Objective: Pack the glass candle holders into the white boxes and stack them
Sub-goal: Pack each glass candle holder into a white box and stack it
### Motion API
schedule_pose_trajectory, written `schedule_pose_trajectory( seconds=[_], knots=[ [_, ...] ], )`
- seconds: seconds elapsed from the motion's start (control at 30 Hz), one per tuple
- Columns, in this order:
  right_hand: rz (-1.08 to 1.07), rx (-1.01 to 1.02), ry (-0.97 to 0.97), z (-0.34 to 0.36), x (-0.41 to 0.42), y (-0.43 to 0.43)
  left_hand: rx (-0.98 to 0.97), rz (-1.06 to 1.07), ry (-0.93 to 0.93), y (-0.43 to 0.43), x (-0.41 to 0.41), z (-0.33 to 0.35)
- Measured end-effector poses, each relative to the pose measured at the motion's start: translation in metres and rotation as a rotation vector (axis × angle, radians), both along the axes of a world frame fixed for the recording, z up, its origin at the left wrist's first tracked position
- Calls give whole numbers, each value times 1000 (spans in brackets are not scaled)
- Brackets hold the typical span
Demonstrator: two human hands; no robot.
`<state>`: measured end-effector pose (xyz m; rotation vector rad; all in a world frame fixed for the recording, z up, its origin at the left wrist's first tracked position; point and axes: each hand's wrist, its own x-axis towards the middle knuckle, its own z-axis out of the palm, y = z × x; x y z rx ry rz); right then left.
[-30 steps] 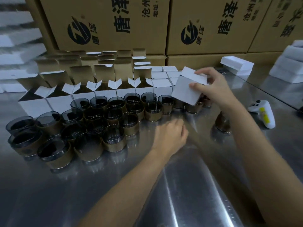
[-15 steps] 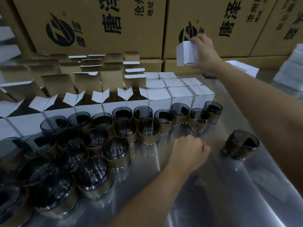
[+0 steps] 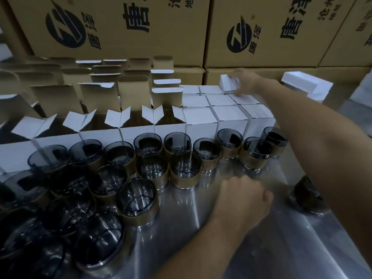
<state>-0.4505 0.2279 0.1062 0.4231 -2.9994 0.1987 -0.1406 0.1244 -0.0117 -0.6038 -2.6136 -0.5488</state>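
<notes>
One small closed white cardboard box [image 3: 228,83] gripped by right hand [image 3: 246,81] above packed boxes; left hand [image 3: 242,200] fisted, empty, on steel table [image 3: 251,248].

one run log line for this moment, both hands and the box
step: stacking | right hand: sets closed white box on top of packed boxes at back | left hand: fisted, empty, on table | loose holder: unpacked

Two bare forearms reaching in from below, sleeveless as far as visible, no gloves, rings, watch or bands on left hand [image 3: 242,200] or blurred right hand [image 3: 244,81].
</notes>
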Motion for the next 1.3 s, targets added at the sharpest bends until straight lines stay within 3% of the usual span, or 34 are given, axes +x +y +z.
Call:
schedule_pose_trajectory(
  seconds=[0.17,0.37,0.73,0.87,1.07,1.3],
  knots=[
    [-13,39,-141,-12,-3,2,33,-19,-38,0,0,3],
    [-62,-87,4,-33,-6,-3,25,-18,-33,0,0,3],
    [-35,-312,-21,-26,79,-39,120,49,-115,-1,-3,7],
    [90,-446,5,-29,166,-63,302,88,-139,-7,6,14],
    [217,-786,-1,-53,290,-86,825,224,-130,-38,34,15],
    [422,-688,56,-70,338,-110,757,212,-93,-91,72,6]
  ],
)
